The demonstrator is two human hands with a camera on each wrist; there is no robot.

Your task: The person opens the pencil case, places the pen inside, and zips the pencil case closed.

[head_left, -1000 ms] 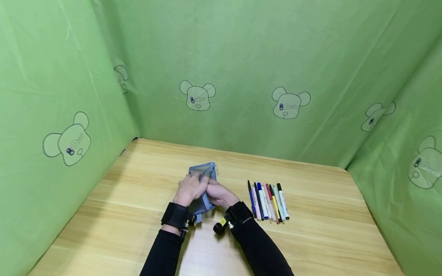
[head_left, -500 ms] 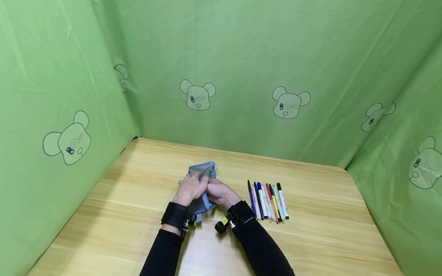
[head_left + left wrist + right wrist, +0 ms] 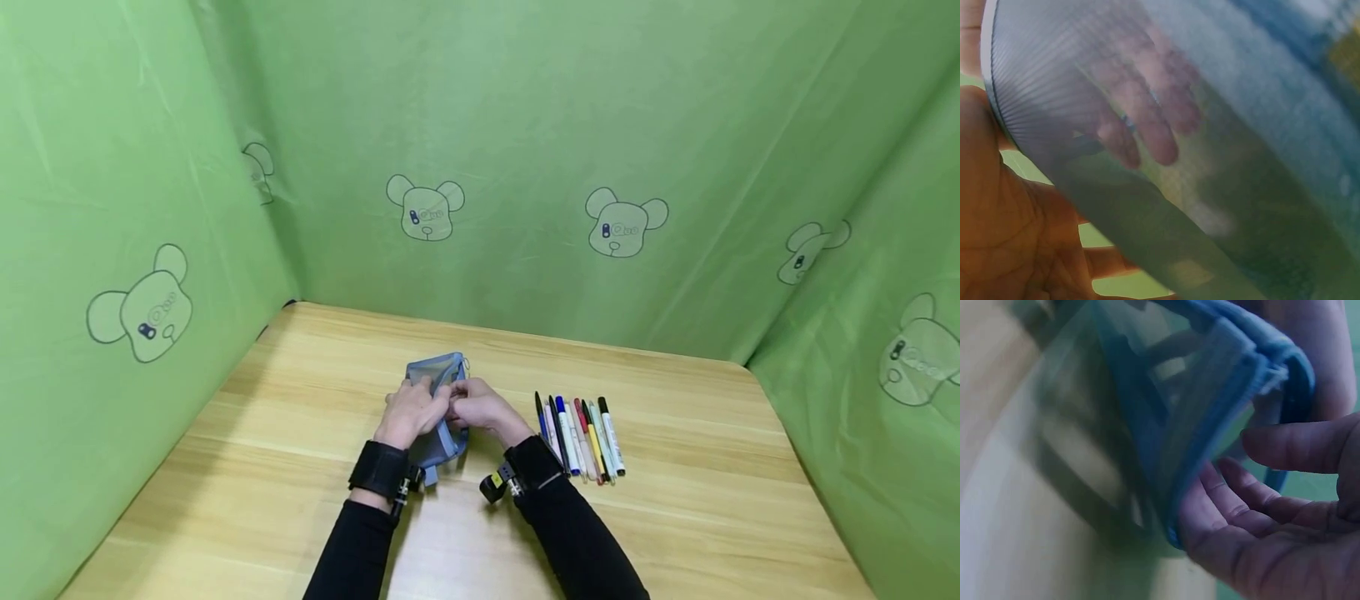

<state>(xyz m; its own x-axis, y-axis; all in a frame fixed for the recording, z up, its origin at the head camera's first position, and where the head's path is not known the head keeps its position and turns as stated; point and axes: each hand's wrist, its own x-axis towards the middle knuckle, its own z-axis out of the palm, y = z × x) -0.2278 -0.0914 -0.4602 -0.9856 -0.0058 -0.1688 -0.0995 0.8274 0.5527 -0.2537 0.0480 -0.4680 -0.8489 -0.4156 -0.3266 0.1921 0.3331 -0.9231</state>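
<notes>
A blue mesh zip pouch (image 3: 432, 450) lies slantwise under both hands in the head view. My left hand (image 3: 408, 412) grips its left side, and that hand's palm shows beside the mesh in the left wrist view. Blurred fingers (image 3: 1147, 119) show through the mesh there; I cannot tell whose. On the pouch's right side is my right hand (image 3: 483, 408). In the right wrist view its curled fingers (image 3: 1229, 544) hold the pouch's blue-trimmed edge (image 3: 1235, 381), passing partly behind it, while the thumb stands a little apart. The fingertips inside are partly hidden.
Several pens and markers (image 3: 576, 437) lie side by side in a row to the right of the pouch on the wooden table (image 3: 697, 483). Green curtains (image 3: 525, 108) with bear faces close in the back and both sides.
My right hand has shifted slightly up and its wrist to the right along the pouch's edge. The left hand stays put on the pouch. The whole view has tilted slightly.
</notes>
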